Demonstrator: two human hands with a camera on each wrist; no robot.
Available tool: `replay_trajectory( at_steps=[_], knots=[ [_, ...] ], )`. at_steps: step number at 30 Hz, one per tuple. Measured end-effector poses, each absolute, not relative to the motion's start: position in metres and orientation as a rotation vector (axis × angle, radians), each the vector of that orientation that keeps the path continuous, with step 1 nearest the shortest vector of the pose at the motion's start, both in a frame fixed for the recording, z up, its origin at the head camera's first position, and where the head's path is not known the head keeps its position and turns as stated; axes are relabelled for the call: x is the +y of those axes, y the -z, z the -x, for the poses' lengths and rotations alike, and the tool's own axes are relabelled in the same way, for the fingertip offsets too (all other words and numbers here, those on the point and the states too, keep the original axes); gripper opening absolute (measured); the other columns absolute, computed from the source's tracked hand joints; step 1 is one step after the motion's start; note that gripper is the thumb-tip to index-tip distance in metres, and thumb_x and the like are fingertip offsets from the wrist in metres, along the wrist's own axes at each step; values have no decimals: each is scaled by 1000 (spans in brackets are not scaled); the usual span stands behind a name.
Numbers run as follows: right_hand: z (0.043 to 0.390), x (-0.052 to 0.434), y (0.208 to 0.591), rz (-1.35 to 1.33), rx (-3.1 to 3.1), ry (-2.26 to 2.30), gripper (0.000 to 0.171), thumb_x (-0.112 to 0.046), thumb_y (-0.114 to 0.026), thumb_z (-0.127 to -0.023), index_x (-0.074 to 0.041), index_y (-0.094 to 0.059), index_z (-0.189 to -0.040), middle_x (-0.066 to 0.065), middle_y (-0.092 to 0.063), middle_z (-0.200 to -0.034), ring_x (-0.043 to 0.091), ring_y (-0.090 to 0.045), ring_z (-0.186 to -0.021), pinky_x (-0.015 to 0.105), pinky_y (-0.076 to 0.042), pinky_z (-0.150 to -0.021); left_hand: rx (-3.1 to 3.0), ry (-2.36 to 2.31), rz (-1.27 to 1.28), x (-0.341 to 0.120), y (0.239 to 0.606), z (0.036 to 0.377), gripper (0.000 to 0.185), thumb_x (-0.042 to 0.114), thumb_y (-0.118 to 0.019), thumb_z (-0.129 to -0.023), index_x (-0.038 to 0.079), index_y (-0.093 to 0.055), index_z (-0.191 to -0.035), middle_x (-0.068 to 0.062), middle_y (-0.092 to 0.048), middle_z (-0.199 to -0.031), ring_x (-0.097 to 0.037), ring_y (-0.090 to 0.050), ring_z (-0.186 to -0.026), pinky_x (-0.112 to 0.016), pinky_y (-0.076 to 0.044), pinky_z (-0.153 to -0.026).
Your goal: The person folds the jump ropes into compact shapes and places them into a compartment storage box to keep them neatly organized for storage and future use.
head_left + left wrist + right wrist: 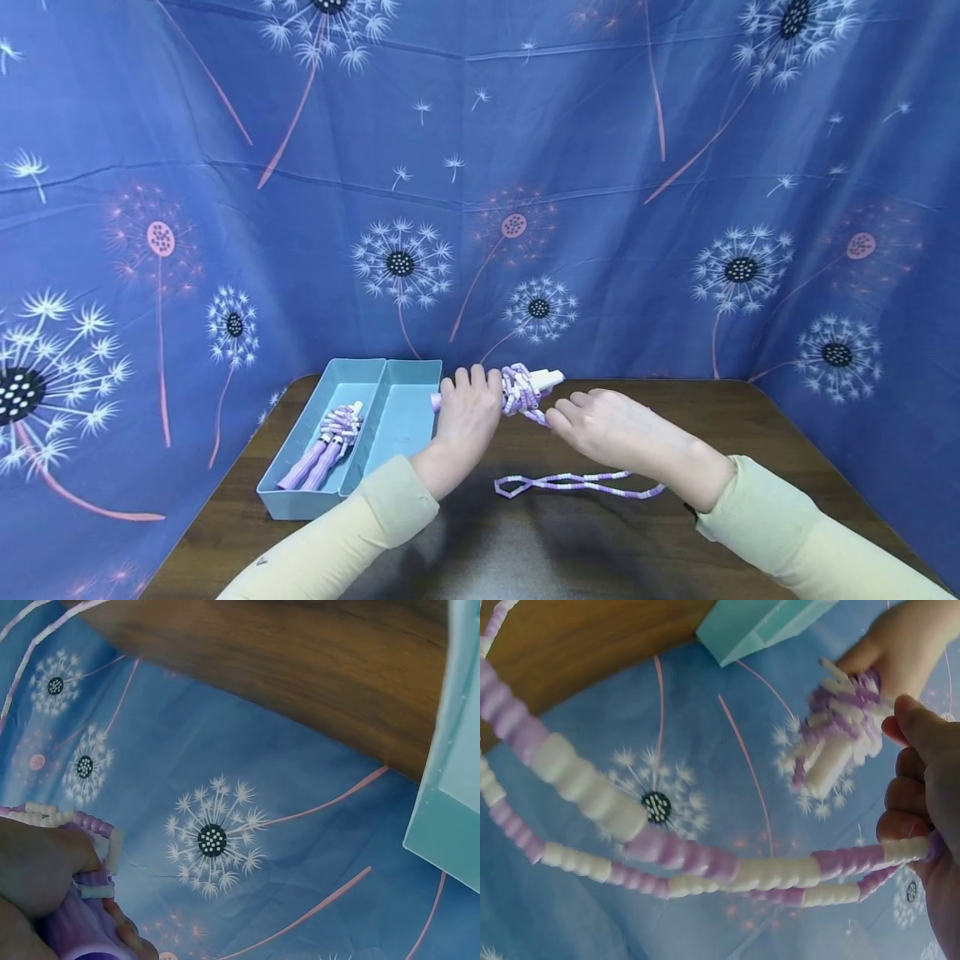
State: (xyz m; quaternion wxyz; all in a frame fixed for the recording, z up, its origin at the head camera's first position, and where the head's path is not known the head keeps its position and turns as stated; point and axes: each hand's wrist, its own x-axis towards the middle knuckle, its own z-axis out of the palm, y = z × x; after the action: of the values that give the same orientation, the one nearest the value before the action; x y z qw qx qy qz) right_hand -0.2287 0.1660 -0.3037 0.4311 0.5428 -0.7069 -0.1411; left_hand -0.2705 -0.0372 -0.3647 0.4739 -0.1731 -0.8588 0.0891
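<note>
Two hands are seen above the brown wooden table (750,417), both closed on one purple and white beaded skipping rope (525,390). The fingers of the left hand (467,417) are curled around the purple handles, which are mostly hidden under the palm; only a white handle tip is shown past the wound beads. The fingertips of the right hand (600,429) are pinched on the beaded cord just beside the wound part. The handles are held about level, with the long axis going left to right, above the far middle of the table. A loose loop of the cord (577,483) is laid on the table under the right wrist. To the left, near the left hand, a light blue plastic tray with two compartments (397,371) is placed; a second wound rope of the same kind (330,442) is kept in its left compartment. A blue cloth with dandelion print (480,167) is hung behind and at both sides.
</note>
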Motion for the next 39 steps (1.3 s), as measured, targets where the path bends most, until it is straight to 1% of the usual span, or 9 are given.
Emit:
replay_trajectory(
  at_steps=[6,11,15,18,23,28,33,36,39],
  knots=[
    [231,171,292,-1390,-1751,388,39,-9,-19,-101,-10,-42,-70,-4,-39,-57,9,-30,-48,21,-22,-44,-2106,-238,490,-38,366,269,23,9,-33,-90,11,-56,-86,-7,-53,-74,-23,-51,-66,-34,-35,-53],
    [230,172,284,-1434,-1766,425,38,-5,-17,-98,-11,-41,-70,-5,-36,-58,10,-27,-51,21,-23,-46,-2121,-321,600,-39,370,265,5,13,-52,-85,12,-57,-88,-5,-52,-75,-22,-50,-66,-33,-36,-53],
    [228,173,281,-1467,-1776,441,39,-1,-15,-97,-12,-41,-70,-5,-33,-58,10,-22,-53,21,-21,-47,-2149,-379,689,-40,372,259,11,19,-62,-83,13,-57,-92,-4,-54,-77,-21,-50,-66,-32,-38,-55],
    [228,174,280,-1483,-1780,446,40,0,-14,-96,-12,-41,-70,-6,-31,-59,10,-20,-55,21,-21,-48,-2153,-420,743,-41,372,255,14,21,-64,-83,15,-57,-94,-3,-54,-77,-19,-48,-66,-31,-36,-55],
    [232,180,278,-1505,-1798,464,40,-2,-13,-98,-12,-44,-74,-6,-35,-65,9,-27,-59,19,-26,-50,-2122,-436,837,-44,371,247,9,21,-63,-84,16,-55,-86,-2,-51,-73,-18,-44,-61,-29,-32,-52],
    [240,188,278,-1544,-1811,417,38,-18,-18,-104,-13,-45,-78,-6,-40,-70,9,-32,-61,19,-29,-51,-2113,-423,910,-43,369,241,11,24,-63,-83,16,-57,-88,-1,-52,-75,-18,-48,-63,-29,-35,-53],
    [247,194,283,-1577,-1822,386,34,-31,-28,-103,-13,-45,-80,-7,-39,-70,8,-33,-61,18,-30,-52,-2124,-409,961,-42,369,236,24,34,-69,-80,16,-58,-89,-1,-54,-76,-17,-49,-64,-29,-36,-53],
    [251,199,286,-1570,-1849,385,34,-31,-27,-103,-13,-45,-81,-7,-40,-72,8,-35,-63,19,-32,-54,-2107,-412,986,-42,370,234,29,40,-71,-78,16,-56,-88,0,-54,-77,-17,-49,-65,-29,-35,-53],
    [257,204,287,-1528,-1882,386,30,-25,-28,-102,-11,-47,-83,-5,-42,-74,11,-38,-65,23,-35,-56,-2066,-424,1012,-42,370,233,25,38,-68,-80,17,-55,-88,1,-53,-78,-16,-48,-65,-29,-34,-53]
  ],
)
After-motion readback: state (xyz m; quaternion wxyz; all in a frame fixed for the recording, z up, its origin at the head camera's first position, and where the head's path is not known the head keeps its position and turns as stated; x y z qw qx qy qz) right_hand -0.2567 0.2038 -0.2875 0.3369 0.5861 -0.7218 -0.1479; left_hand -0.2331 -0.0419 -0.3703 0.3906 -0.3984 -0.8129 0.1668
